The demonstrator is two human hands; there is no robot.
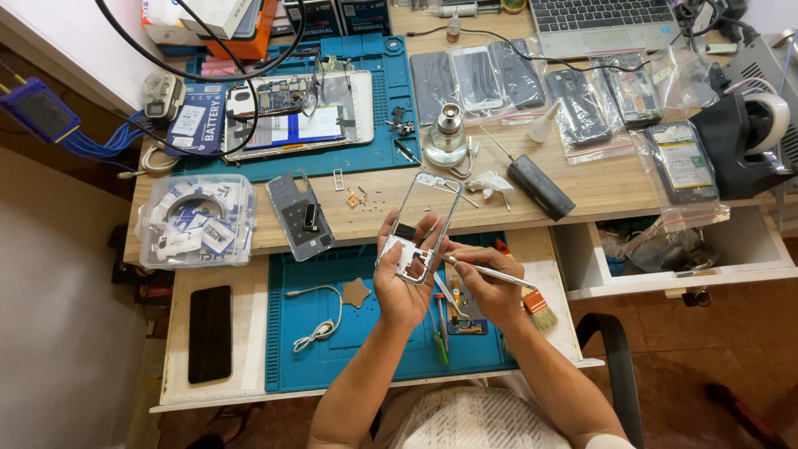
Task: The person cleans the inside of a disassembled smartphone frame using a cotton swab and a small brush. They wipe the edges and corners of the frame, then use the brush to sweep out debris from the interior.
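My left hand [405, 278] holds a silver phone middle frame [426, 223] upright over the blue mat [332, 349] on the pull-out shelf. My right hand [490, 283] grips a small brush [515, 287]; its handle tip points at the lower part of the frame, and the tan bristles stick out to the right. Tweezers [447, 293] and a small circuit board [465, 320] lie on the mat below my hands.
A black phone [210, 333] and a white cable [320, 320] lie on the shelf. On the desk are a phone back cover [301, 214], a clear parts box [195, 220], an opened tablet [299, 116], a glass bottle [447, 133], a screwdriver [532, 179], bagged phones [582, 104], a laptop [603, 21] and an open drawer [665, 245].
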